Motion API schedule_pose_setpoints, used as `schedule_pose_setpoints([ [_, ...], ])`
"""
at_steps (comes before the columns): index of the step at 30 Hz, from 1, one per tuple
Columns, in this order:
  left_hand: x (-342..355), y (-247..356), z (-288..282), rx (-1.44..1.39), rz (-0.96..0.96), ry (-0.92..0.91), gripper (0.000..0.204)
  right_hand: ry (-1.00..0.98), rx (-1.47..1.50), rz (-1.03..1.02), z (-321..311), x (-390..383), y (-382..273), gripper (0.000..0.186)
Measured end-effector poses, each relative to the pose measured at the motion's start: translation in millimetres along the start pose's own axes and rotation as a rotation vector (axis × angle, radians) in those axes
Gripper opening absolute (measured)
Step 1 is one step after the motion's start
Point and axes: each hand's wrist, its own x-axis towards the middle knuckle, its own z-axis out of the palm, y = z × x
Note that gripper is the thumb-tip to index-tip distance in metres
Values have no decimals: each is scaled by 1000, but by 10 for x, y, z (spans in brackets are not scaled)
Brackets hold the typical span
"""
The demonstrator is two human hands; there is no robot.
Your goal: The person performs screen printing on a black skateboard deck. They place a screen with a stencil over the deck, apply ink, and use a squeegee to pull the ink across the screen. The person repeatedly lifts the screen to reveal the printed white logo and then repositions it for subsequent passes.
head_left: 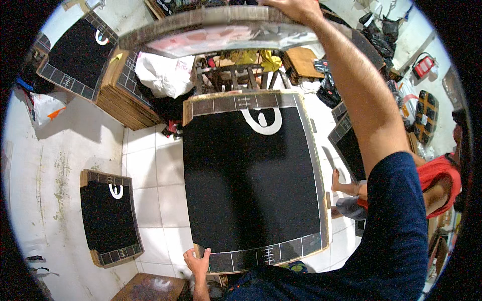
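1. Resting at the upper edge of a wooden frame point(211, 17), the right hand point(298, 9) is partly cut off by the view, so I can't tell how tightly it closes.
2. Down at the near left corner of the board point(187, 114), the left hand point(198, 263) touches, thumb and fingers parted; a firm grip I can't confirm.
3. Between the hands lies the black cloth point(251, 185), flat on that board.
4. White half-ring point(263, 131) already on it! The left-wall cloth point(108, 220) carries a similar mark, so they look level; what's left, I can't tell.
5. Around: stacked boards point(120, 106), a white bag point(165, 72), and a co-worker point(438, 180) in red close by at right. The frame blocks some of the far side.
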Motion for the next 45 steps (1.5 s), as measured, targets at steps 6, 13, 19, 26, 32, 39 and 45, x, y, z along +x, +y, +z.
schedule_pose_setpoints([
  [6,847,1303,-395,-99,307,167,85,62,-136,0,395,-651,91,84],
  [13,2038,3548,-733,-1735,157,-329,77,208,86,-149,962,-2307,55,48],
  [19,2238,3038,44,-1563,-504,-254,95,-131,40,-155,1721,-3414,123,40],
  [26,1979,2685,776,43,852,455,76,-417,56,-105,2091,-3394,285,28],
  [32,1933,2703,819,268,935,356,92,-344,4,-116,2411,-2706,481,27],
  [39,1915,2645,839,322,874,308,90,-244,17,-110,2964,-2168,642,24],
  [45,1917,2660,816,348,886,300,91,-396,-5,-111,2302,-2957,391,24],
])
